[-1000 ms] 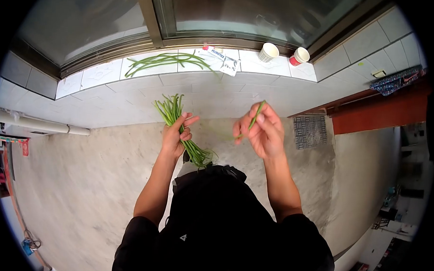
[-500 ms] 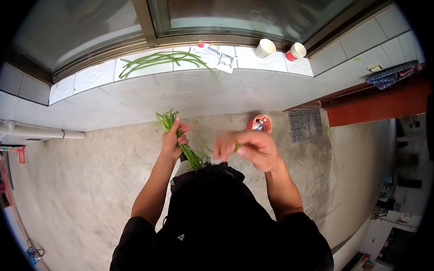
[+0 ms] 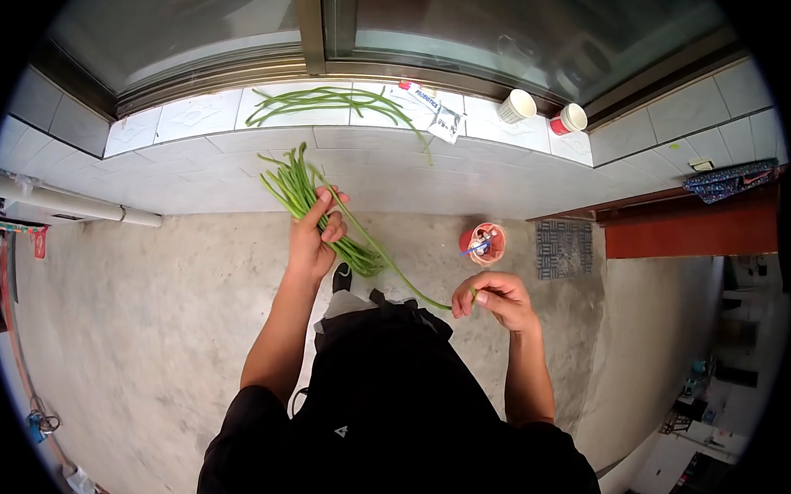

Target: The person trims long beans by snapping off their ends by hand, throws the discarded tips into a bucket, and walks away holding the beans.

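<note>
My left hand [image 3: 312,241] is closed around a bundle of long green garlic scapes [image 3: 296,188], whose ends stick out above and below the fist. A single garlic scape [image 3: 404,280] runs in a curve from beside the bundle down to my right hand [image 3: 499,301]. There my thumb and fingers pinch its end; a short green bit shows at the fingertips. On the white tiled sill [image 3: 179,122], more garlic scapes [image 3: 321,100] lie in a loose row, one hanging over the edge.
A torn probiotics packet [image 3: 446,121] and two paper cups, one white [image 3: 517,107] and one red [image 3: 569,119], stand along the sill. A red bucket [image 3: 500,246] with litter inside sits on the concrete floor, beside a grey mat [image 3: 564,249]. A patterned cloth [image 3: 729,181] hangs at right.
My right hand has moved right and slightly down, with the single scape now stretched out to it. My left hand and its bundle are a little higher in view. The camera view has shifted.
</note>
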Demonstrator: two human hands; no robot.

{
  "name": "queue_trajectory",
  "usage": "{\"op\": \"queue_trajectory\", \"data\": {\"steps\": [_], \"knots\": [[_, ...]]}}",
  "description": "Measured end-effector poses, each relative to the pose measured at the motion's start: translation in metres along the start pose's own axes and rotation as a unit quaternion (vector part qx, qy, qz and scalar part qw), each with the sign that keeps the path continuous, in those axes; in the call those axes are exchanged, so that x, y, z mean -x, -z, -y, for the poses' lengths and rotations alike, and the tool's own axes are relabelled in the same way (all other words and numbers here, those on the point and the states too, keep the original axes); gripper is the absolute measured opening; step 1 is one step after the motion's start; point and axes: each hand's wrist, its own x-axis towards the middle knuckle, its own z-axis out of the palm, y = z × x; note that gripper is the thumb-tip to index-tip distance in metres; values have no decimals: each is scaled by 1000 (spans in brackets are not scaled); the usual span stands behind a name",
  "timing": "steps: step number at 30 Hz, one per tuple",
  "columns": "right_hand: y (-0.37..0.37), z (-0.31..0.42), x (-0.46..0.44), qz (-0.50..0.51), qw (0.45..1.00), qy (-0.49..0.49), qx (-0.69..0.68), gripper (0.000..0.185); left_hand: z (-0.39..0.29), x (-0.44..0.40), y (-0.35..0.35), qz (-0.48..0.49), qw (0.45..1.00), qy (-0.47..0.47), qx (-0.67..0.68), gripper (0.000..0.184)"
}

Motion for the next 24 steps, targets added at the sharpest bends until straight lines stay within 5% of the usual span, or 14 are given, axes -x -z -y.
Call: {"op": "queue_trajectory", "data": {"steps": [8,14,16,17,20,22,24], "knots": [[16,-24,6,-121,990,-57,-41,16,-21,10,-16,14,996,-84,-25,11],[23,-31,-18,-319,943,-94,2,17,-18,22,-36,8,993,-103,-59,10],[33,-44,-26,-361,821,-84,434,25,-16,27,-45,9,992,-100,-75,10],[34,-46,-33,-373,800,-17,469,33,-15,29,-49,9,991,-102,-91,9],[4,-14,-66,-278,849,67,445,32,-10,37,-61,24,986,-88,-142,11],[-18,-9,-90,-240,941,106,213,26,-8,43,-69,39,980,-77,-180,9],[-43,16,-108,-204,955,105,190,19,-8,48,-78,56,972,-66,-216,7]]}}
